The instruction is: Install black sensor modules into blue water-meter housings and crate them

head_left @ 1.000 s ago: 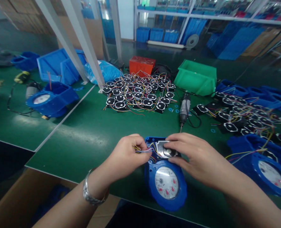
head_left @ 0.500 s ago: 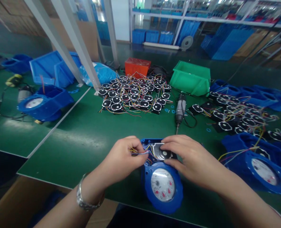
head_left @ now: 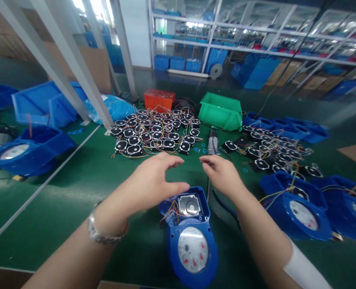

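Observation:
A blue water meter [head_left: 192, 241] lies on the green table in front of me, its white dial toward me and a silver module [head_left: 189, 205] with coloured wires seated in its top compartment. My left hand [head_left: 154, 182] hovers just above and left of the meter, fingers apart and curled, holding nothing. My right hand [head_left: 221, 173] is raised above the meter's right side, fingers loosely spread and empty. A grey electric screwdriver [head_left: 212, 143] lies just beyond my right hand.
A pile of black modules with coloured wires [head_left: 154, 134] covers the table's middle, another pile [head_left: 271, 150] at right. A green bin [head_left: 220, 111] and a red box [head_left: 159, 100] stand behind. More blue meters [head_left: 298, 206] lie right; another meter [head_left: 21, 150] left.
Both hands have let go of the wires and the silver module and lifted away from the meter toward the far side. The view has tilted up.

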### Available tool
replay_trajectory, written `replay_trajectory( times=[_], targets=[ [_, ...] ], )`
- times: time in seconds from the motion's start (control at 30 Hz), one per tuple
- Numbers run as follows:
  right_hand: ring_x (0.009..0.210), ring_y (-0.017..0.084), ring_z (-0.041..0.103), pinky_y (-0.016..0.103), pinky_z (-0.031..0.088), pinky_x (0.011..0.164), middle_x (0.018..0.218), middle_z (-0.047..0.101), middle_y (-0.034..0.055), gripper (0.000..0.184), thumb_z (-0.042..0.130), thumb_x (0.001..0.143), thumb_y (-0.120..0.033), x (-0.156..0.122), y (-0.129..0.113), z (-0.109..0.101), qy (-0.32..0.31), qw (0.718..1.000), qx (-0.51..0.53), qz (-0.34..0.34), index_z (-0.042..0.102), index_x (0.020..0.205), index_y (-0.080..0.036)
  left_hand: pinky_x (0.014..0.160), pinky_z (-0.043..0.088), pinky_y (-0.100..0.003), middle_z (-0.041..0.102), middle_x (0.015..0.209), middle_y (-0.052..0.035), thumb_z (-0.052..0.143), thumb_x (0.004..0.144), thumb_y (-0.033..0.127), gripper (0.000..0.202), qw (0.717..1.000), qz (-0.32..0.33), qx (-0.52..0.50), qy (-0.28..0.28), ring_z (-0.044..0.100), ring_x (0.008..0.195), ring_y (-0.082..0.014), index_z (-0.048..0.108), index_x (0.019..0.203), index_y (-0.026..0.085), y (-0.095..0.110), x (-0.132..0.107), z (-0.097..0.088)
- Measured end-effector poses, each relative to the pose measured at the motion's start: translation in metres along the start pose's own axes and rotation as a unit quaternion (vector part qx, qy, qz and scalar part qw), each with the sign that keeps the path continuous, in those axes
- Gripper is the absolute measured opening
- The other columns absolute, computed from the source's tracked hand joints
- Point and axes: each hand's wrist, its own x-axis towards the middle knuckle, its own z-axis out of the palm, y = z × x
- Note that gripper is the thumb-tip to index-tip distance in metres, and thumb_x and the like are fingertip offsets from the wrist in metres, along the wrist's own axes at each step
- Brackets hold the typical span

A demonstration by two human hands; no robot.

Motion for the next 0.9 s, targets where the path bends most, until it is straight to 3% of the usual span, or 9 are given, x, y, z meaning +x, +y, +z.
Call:
replay_trajectory(
  times=[0.13,0.2,0.3,0.4,0.6,0.77,0.9],
  targets=[
    [0.105,0.011,0.042,0.022,0.035,0.095,0.110,0.044,0.0067,0.033,0.038,0.084,-0.013,0.037,0.008,0.031,-0.026,0.998,-0.062,0.021,0.048,0.115,-0.010,0.075,0.042,-0.033,0.060,0.102,-0.0100,0.059,0.062,0.047,0.055,0.972,0.068,0.116,-0.194,0.055,0.091,-0.0253,0.056,0.107,0.018,0.000,0.032,0.025],
    [0.106,0.015,0.040,0.028,0.035,0.095,0.108,0.043,0.0121,0.034,0.038,0.082,-0.008,0.052,0.013,0.039,-0.013,0.992,-0.100,0.075,0.046,0.114,-0.004,0.066,0.043,-0.030,0.064,0.095,-0.0083,0.060,0.059,0.050,0.052,0.954,0.071,0.149,-0.252,0.058,0.083,-0.0246,0.060,0.102,0.020,-0.004,0.040,0.035],
    [0.104,0.016,0.040,0.033,0.037,0.092,0.104,0.042,0.0132,0.029,0.039,0.083,-0.009,0.071,0.021,0.040,0.007,0.975,-0.145,0.169,0.045,0.110,-0.001,0.056,0.040,-0.025,0.066,0.082,-0.0024,0.059,0.061,0.047,0.039,0.942,0.064,0.105,-0.311,0.058,0.069,-0.0183,0.062,0.092,0.024,-0.010,0.044,0.042],
    [0.107,0.016,0.037,0.032,0.038,0.092,0.108,0.038,0.0127,0.030,0.042,0.085,-0.017,0.087,0.027,0.036,0.016,0.954,-0.165,0.249,0.043,0.112,-0.002,0.055,0.038,-0.022,0.066,0.077,0.0003,0.058,0.063,0.042,0.030,0.948,0.074,0.045,-0.308,0.057,0.065,-0.0153,0.062,0.087,0.024,-0.015,0.040,0.043],
    [0.105,0.015,0.039,0.034,0.039,0.091,0.108,0.038,0.0116,0.043,0.042,0.087,-0.027,0.110,0.047,0.042,0.016,0.922,-0.144,0.360,0.032,0.124,-0.007,0.054,0.036,-0.022,0.065,0.073,0.0013,0.056,0.064,0.038,0.022,0.956,0.107,0.030,-0.271,0.056,0.063,-0.0146,0.060,0.080,0.024,-0.018,0.035,0.045],
    [0.102,0.015,0.041,0.036,0.038,0.091,0.105,0.041,0.0102,0.046,0.049,0.083,-0.028,0.117,0.063,0.043,0.028,0.922,-0.080,0.377,0.034,0.121,-0.007,0.052,0.034,-0.023,0.065,0.072,0.0007,0.056,0.064,0.038,0.022,0.957,0.115,0.040,-0.263,0.056,0.063,-0.0157,0.061,0.080,0.024,-0.017,0.035,0.044],
    [0.101,0.020,0.043,0.041,0.035,0.092,0.102,0.043,0.0133,0.047,0.058,0.072,-0.020,0.110,0.058,0.021,0.075,0.938,0.007,0.338,0.040,0.112,-0.004,0.053,0.036,-0.023,0.065,0.074,0.0002,0.056,0.063,0.039,0.025,0.957,0.105,0.028,-0.268,0.057,0.064,-0.0159,0.062,0.083,0.025,-0.016,0.035,0.042]
  ],
)
